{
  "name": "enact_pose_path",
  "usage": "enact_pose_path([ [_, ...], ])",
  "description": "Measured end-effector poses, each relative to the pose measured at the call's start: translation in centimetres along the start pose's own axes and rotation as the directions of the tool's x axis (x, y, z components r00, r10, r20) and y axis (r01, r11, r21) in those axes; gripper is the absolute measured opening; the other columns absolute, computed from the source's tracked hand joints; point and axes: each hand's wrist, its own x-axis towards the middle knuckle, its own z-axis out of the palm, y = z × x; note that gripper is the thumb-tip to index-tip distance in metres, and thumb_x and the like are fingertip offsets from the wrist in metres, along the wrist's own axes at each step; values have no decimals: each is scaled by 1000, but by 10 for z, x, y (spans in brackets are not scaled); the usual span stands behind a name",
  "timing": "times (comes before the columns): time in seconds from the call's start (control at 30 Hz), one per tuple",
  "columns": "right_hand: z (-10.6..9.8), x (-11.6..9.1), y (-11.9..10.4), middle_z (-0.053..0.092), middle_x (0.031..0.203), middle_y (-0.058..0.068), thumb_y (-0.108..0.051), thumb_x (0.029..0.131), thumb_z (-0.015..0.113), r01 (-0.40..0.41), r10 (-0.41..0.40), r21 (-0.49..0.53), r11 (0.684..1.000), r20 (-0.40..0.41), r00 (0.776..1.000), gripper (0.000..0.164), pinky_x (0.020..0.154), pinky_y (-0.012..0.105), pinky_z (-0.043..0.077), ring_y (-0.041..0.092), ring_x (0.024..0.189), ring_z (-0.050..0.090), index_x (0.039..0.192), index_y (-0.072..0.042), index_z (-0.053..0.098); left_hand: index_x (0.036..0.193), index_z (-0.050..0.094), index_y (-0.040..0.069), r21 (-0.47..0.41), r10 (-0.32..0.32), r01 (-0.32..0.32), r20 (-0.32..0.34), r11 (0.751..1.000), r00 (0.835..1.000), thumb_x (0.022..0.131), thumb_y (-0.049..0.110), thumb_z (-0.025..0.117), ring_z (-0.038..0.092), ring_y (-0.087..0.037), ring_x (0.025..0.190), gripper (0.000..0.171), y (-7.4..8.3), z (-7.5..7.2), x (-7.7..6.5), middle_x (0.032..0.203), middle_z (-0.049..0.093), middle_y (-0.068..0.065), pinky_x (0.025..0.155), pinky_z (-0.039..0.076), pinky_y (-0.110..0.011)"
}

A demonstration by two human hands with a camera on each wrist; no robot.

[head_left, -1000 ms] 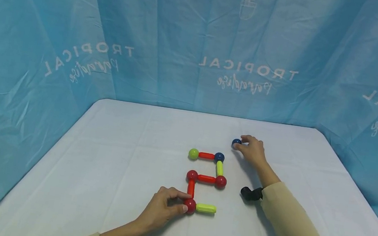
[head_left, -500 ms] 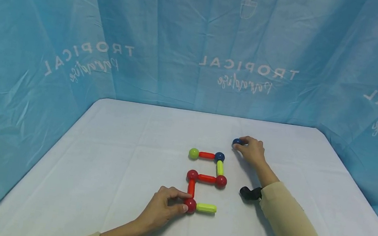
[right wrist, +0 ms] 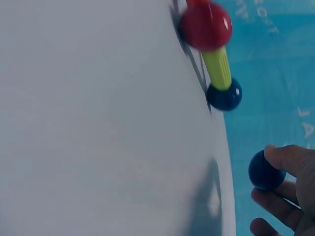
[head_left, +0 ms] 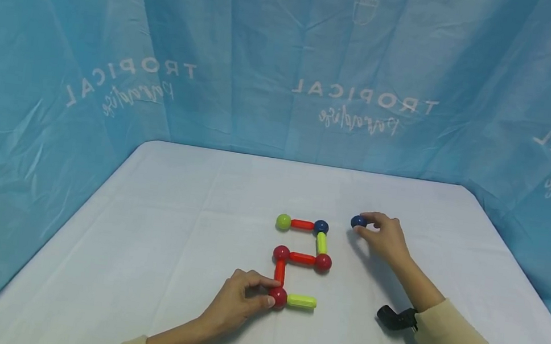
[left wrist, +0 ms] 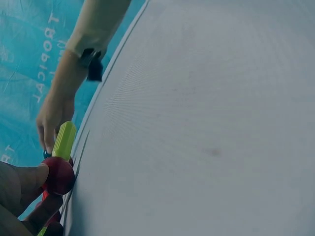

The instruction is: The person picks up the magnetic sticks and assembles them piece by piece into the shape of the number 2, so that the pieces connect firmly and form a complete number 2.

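My left hand (head_left: 235,300) holds the red ball (head_left: 278,297) at the near corner of a zigzag chain of balls and rods. From that ball a yellow-green rod (head_left: 301,301) sticks out rightward, its far end bare. A red rod (head_left: 280,272) leads up to another red ball (head_left: 281,253), then a red rod (head_left: 302,259) to a third red ball (head_left: 323,263). A yellow-green rod (head_left: 322,243), a blue ball (head_left: 321,227), a red rod (head_left: 302,224) and a green ball (head_left: 283,222) follow. Right of the chain, my right hand (head_left: 387,240) pinches a loose blue ball (right wrist: 266,171) between thumb and fingers.
A white-covered table (head_left: 170,228) lies under everything. Blue printed curtains (head_left: 269,51) hang behind it and at the sides. A black wrist device (head_left: 396,318) juts from the right sleeve.
My right hand, with the blue ball, has come nearer and shifted right. My left hand keeps its hold on the red ball, and the chain lies as before.
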Motion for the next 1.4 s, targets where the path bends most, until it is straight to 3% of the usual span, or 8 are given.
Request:
enact_pose_path([
  [0.3, 7, -81, 2, 63, 112, 10, -29, 81, 73, 109, -109, 4, 994, 53, 993, 44, 81, 42, 44, 26, 104, 50, 120, -12, 63, 108, 71, 23, -1, -14, 14, 10, 1000, 1000, 80, 23, 72, 44, -17, 98, 28, 2, -2, 1, 105, 68, 5, 81, 31, -34],
  [0.57, 20, -121, -14, 64, 102, -5, -31, 76, 77, 104, -110, 51, 993, 137, 984, 39, 81, 34, 43, 15, 98, 49, 113, -22, 67, 108, 70, 23, 2, -17, 17, 9, 1000, 1000, 80, 23, 72, 44, -17, 97, 27, 2, -2, 2, 105, 68, 6, 81, 31, -33],
  [0.77, 29, -134, -24, 63, 101, -14, -30, 73, 79, 119, -132, 86, 989, 178, 975, 41, 82, 28, 41, 10, 96, 46, 112, -27, 67, 108, 71, 22, 8, -8, 8, 1, 1000, 1000, 80, 22, 72, 44, -17, 96, 28, 2, -2, 3, 105, 69, 6, 81, 32, -32],
  [1.03, 35, -141, -31, 60, 98, -18, -30, 73, 79, 153, -171, 114, 982, 174, 970, 41, 81, 27, 40, 9, 94, 46, 111, -29, 66, 107, 71, 23, 6, -9, 9, 1, 1000, 1000, 80, 23, 72, 43, -16, 95, 27, 0, 0, 2, 105, 69, 6, 81, 31, -32],
  [1.4, 36, -144, -34, 59, 98, -16, -28, 73, 79, 119, -140, 113, 986, 195, 971, 39, 82, 27, 39, 10, 95, 44, 110, -30, 67, 108, 71, 24, 1, -11, 11, 4, 1000, 1000, 80, 24, 72, 44, -17, 97, 27, 0, 1, 1, 106, 68, 5, 81, 32, -34],
])
